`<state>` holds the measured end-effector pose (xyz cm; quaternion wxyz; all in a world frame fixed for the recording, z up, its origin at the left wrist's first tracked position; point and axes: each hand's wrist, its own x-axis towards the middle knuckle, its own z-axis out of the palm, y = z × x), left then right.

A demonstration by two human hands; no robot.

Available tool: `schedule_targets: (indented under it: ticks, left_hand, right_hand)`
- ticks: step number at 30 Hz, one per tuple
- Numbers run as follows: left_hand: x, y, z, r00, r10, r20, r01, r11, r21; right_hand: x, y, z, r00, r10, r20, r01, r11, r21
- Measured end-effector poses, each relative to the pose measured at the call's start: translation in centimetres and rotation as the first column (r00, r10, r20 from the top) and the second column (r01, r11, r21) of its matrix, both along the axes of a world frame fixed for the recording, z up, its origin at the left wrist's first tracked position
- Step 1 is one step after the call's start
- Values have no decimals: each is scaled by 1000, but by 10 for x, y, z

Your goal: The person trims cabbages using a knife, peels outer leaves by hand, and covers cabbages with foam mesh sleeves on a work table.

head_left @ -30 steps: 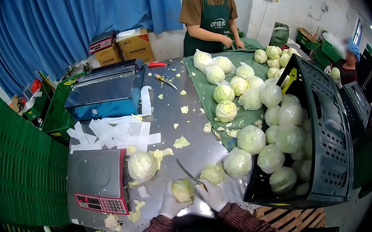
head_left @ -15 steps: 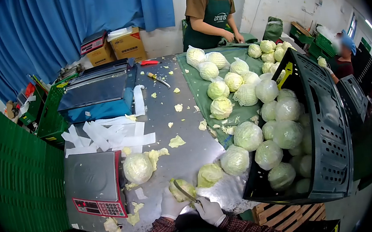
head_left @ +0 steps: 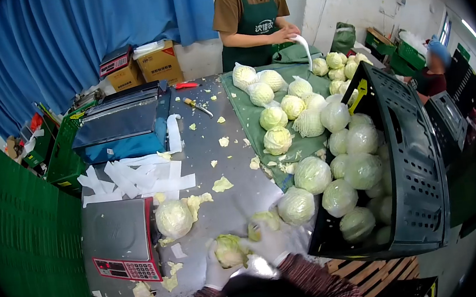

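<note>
On my feed, the left hand point(head_left: 217, 269) has its fingers clamped around the side of a leafy cabbage point(head_left: 230, 250), at the near side of the metal table point(head_left: 227, 149). The right hand point(head_left: 271, 243) is blurred just beside it (I cannot tell whether its fingers are together or apart), partly covering a second cabbage point(head_left: 262, 221). Leftward, a wrapped cabbage point(head_left: 174, 218) sits beside the scale point(head_left: 119, 233).

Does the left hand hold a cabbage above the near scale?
No, the left hand holds the cabbage over the table, right of the near scale.
</note>
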<state>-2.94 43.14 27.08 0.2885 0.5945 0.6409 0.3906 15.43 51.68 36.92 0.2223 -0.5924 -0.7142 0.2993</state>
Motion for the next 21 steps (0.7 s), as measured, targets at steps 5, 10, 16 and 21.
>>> schedule_targets:
  ticks: [5, 10, 16, 21]
  left_hand:
    - [-1, -17, -11, 865, 112, 490, -23, 983, -184]
    - [20, -13, -9, 804, 225, 550, -204, 974, -101]
    - [8, 13, 13, 993, 88, -85, -98, 986, -135]
    - [9, 18, 15, 985, 34, -169, -74, 969, -237]
  right_hand:
    - [-12, -27, -78, 975, 76, -207, -118, 973, -197]
    - [25, -15, -43, 999, 29, 41, -16, 955, -296]
    - [30, -48, -47, 978, 204, 46, -204, 979, 2]
    - [22, -69, -54, 974, 224, 44, -227, 971, 71]
